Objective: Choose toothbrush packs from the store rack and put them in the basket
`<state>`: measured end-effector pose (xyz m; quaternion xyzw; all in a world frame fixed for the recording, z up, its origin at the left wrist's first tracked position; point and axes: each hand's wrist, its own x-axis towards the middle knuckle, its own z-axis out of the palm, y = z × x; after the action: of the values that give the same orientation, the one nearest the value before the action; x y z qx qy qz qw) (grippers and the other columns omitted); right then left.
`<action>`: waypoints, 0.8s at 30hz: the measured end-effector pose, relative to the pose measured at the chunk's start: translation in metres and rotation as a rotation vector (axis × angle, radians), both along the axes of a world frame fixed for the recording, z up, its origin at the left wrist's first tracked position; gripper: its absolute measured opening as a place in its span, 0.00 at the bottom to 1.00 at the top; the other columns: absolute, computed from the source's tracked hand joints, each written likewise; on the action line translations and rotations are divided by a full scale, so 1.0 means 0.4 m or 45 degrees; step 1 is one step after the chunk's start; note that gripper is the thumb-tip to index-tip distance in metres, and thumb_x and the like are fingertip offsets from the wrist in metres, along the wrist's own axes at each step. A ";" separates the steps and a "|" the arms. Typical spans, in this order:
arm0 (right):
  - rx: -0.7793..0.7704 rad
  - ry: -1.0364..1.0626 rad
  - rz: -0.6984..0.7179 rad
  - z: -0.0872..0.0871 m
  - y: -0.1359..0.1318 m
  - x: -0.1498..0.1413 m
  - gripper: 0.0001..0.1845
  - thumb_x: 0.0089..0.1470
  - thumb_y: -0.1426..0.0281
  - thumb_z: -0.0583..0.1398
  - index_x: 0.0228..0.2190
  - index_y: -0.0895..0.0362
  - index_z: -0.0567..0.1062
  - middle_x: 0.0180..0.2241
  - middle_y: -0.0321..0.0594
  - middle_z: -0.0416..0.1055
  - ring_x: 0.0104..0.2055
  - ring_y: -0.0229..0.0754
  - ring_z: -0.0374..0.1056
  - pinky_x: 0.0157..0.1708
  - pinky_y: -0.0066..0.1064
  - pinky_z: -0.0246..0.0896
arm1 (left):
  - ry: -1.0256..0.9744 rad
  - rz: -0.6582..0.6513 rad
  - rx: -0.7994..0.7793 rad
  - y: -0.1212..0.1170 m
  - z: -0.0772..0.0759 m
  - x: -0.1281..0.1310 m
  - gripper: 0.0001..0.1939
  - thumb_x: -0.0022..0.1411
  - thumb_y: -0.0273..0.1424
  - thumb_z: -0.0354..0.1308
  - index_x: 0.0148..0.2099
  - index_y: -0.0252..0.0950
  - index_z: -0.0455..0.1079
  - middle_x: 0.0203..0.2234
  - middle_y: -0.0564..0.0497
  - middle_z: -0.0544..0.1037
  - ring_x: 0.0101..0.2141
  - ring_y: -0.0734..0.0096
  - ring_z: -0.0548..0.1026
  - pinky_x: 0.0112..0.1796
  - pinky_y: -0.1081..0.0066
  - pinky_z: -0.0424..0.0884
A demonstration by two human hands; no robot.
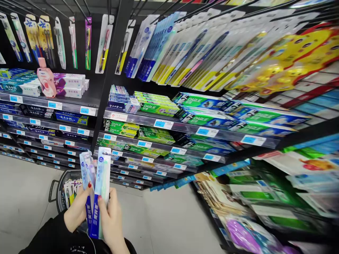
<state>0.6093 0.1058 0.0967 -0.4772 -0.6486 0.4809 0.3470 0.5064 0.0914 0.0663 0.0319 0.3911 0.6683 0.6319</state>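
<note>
My left hand (78,208) is closed around packaged toothbrushes (85,173) in blue and white packs, its thumb lying across the front. In my right hand (111,215) is another blue and white toothbrush pack (102,190), gripped between the thumb in front and fingers behind. The packs stand nearly upright side by side, overlapping toward their lower ends. How many the left hand holds I cannot tell. Below and behind the left hand is a dark basket (53,190) with several packaged toothbrushes (69,190) inside, partly hidden by my hand and sleeve.
Toothbrush packs (182,53) hang in rows from hooks above the shelves. Toothpaste boxes (159,107) fill the shelves ahead, with price tags (163,124) along the edges. A pink bottle (47,79) stands at left. Blurred packaged goods (254,197) crowd the right side.
</note>
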 end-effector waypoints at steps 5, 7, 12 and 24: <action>-0.085 0.171 -0.037 0.002 -0.014 -0.020 0.11 0.56 0.61 0.50 0.38 0.53 0.65 0.37 0.41 0.70 0.38 0.44 0.67 0.36 0.34 0.63 | 0.028 -0.037 0.001 -0.022 0.002 -0.008 0.28 0.45 0.30 0.65 0.51 0.40 0.65 0.39 0.48 0.78 0.42 0.59 0.74 0.43 0.66 0.69; -0.029 0.102 -0.047 0.001 -0.024 -0.030 0.12 0.55 0.62 0.52 0.39 0.54 0.65 0.39 0.43 0.70 0.41 0.46 0.66 0.37 0.34 0.61 | 0.028 -0.057 0.005 -0.030 0.003 -0.009 0.27 0.44 0.29 0.66 0.50 0.41 0.66 0.39 0.49 0.78 0.42 0.59 0.74 0.44 0.67 0.68; -0.173 0.226 -0.150 0.002 -0.040 -0.038 0.11 0.53 0.60 0.53 0.35 0.53 0.65 0.33 0.40 0.70 0.34 0.45 0.67 0.33 0.34 0.61 | -0.028 -0.011 -0.076 -0.040 -0.001 -0.021 0.22 0.49 0.29 0.62 0.48 0.39 0.67 0.32 0.50 0.80 0.37 0.59 0.76 0.41 0.64 0.71; -0.999 1.320 0.204 -0.047 0.052 0.031 0.28 0.47 0.49 0.53 0.39 0.59 0.72 0.22 0.31 0.54 0.14 0.26 0.33 0.11 0.21 0.31 | -0.229 -0.298 0.216 -0.061 0.018 -0.088 0.21 0.46 0.26 0.56 0.45 0.32 0.71 0.46 0.41 0.74 0.51 0.49 0.66 0.49 0.53 0.63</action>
<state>0.6216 0.1266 0.0779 -0.2248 -0.2071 0.8740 0.3777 0.4714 0.0671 0.0735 0.0706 0.2687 0.6210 0.7330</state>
